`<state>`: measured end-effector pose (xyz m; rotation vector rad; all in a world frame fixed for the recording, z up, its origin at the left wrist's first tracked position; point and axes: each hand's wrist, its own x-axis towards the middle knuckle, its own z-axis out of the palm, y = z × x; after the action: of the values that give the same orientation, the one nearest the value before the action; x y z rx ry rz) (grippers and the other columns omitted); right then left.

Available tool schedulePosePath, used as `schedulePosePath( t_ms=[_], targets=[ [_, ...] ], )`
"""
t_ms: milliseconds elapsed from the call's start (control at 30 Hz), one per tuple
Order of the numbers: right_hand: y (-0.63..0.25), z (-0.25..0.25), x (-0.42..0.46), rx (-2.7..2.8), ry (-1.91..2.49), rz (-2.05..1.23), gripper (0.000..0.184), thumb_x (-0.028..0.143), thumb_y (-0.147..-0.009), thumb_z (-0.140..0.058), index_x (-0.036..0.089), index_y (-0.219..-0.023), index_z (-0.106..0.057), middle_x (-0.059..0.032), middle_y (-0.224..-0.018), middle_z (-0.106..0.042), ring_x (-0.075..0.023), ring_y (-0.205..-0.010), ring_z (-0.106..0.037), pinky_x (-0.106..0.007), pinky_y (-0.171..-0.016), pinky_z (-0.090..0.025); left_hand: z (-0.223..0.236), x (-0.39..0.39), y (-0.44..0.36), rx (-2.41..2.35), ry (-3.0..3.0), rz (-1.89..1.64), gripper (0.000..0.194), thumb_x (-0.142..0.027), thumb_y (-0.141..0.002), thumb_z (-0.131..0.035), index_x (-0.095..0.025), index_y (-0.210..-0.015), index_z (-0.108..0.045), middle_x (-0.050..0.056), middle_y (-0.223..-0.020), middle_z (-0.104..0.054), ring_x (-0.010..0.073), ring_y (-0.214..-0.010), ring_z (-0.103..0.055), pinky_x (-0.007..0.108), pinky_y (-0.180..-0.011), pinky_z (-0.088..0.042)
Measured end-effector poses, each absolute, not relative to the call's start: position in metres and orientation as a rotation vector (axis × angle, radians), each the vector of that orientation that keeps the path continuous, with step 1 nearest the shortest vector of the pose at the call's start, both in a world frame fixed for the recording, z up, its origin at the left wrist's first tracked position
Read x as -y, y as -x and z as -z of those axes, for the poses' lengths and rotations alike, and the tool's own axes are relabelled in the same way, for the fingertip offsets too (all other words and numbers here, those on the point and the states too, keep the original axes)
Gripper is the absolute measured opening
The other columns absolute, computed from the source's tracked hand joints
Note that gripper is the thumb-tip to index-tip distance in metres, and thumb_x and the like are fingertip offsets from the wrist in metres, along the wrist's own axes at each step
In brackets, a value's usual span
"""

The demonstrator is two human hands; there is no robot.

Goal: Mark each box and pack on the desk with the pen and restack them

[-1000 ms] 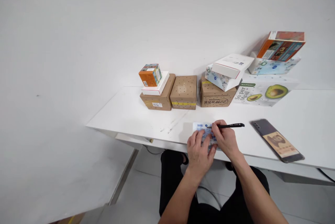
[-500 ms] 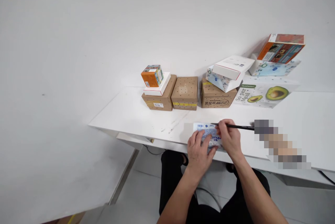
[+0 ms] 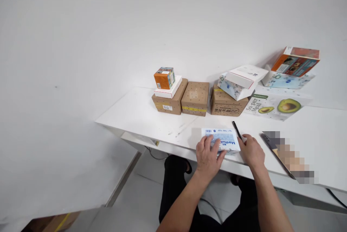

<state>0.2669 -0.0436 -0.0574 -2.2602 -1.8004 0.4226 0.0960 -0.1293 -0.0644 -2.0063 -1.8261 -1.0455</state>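
Note:
A flat white and blue box (image 3: pixel 222 138) printed "Manhua" lies near the front edge of the white table (image 3: pixel 141 116). My left hand (image 3: pixel 208 156) rests on its near left part with fingers spread flat. My right hand (image 3: pixel 252 150) sits at the box's right end, fingers curled around a black pen (image 3: pixel 236 129) that points away from me.
Three brown cardboard boxes (image 3: pixel 195 98) stand in a row at the back, the left one topped by a white box and a small orange carton (image 3: pixel 164 77). Tissue packs, a white box, an avocado-printed box (image 3: pixel 273 105) and an orange box (image 3: pixel 295 61) lie right. A phone lies right.
My right hand has moved off the top of the box to its right end, swinging the pen from sideways to pointing away. The box top now shows. The view shifted slightly.

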Motion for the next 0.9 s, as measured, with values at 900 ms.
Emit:
schedulePosePath(
  t_ms=[900],
  targets=[
    [-0.344, 0.027, 0.092, 1.130, 1.921, -0.627, 0.064, 0.057, -0.063, -0.066, 0.023, -0.117, -0.062, -0.0151, -0.111, -0.066, -0.0377, -0.103, -0.059, -0.054, -0.088, -0.045, 0.069, 0.134, -0.096, 1.795, 2.031, 0.936, 0.047, -0.041, -0.083, -0.058, -0.021, -0.125, -0.053, 0.010, -0.130, -0.052, 0.0297, -0.123, -0.042, 0.044, -0.094, -0.044]
  ],
)
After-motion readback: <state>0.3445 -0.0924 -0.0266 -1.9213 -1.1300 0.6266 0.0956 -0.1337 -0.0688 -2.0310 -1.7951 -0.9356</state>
